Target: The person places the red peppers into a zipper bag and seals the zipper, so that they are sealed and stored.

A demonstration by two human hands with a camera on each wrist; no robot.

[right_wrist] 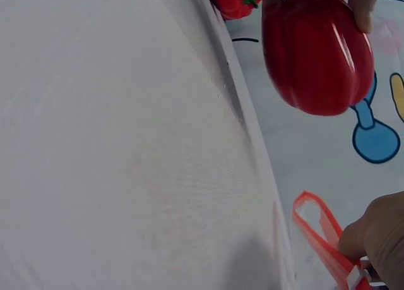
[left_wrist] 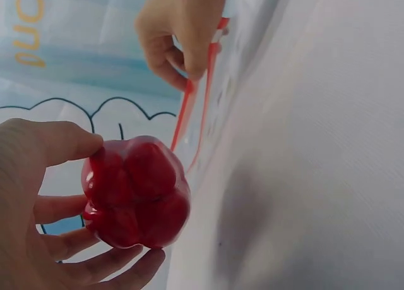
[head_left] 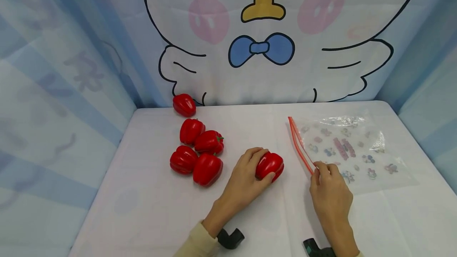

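My left hand [head_left: 246, 175] grips a red bell pepper [head_left: 270, 165], thumb on one side and fingers on the other; the left wrist view shows the lobed end of the same pepper [left_wrist: 139, 195] held above the table. To its right, my right hand [head_left: 330, 193] pinches the red-edged mouth of a clear zip bag [head_left: 360, 146] printed with small pictures. The bag's red edge strips [left_wrist: 189, 110] stand a little apart. In the right wrist view the pepper [right_wrist: 319, 53] hangs near the bag's opening [right_wrist: 319, 230].
Several more red bell peppers [head_left: 207, 169] lie grouped on the left of the white table [head_left: 143, 217], one [head_left: 184, 105] at the back edge. Behind the table hangs a curtain [head_left: 264, 78] with a cartoon figure. Dark wrist mounts [head_left: 231, 239] sit at both wrists.
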